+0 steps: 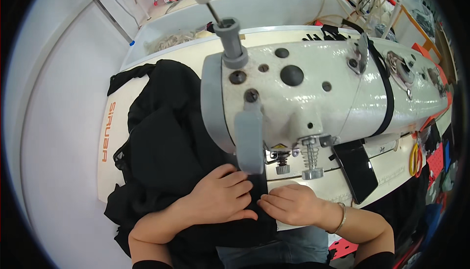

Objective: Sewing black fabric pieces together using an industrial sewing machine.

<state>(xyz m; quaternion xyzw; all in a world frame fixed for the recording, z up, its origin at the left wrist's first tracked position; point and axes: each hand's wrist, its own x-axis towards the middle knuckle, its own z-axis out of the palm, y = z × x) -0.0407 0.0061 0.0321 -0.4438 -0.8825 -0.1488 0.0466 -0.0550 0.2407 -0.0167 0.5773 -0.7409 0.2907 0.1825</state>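
Left: black cloth (166, 156) lies bunched on the white table (120, 115), its flatter part reaching the sewing machine (313, 78). Left hand (223, 195) rests on it, fingers slightly bent, thumb apart, nothing visibly clasped. Right hand (289, 204): fingertips together at the cloth's right edge; pinching or merely touching, cannot tell. Further right: dark phone (357, 173), then scissors (414, 160), both unheld. Judgement: cloth positioned, work apparently unfinished; no stitching visible, so amount remaining is unclear.
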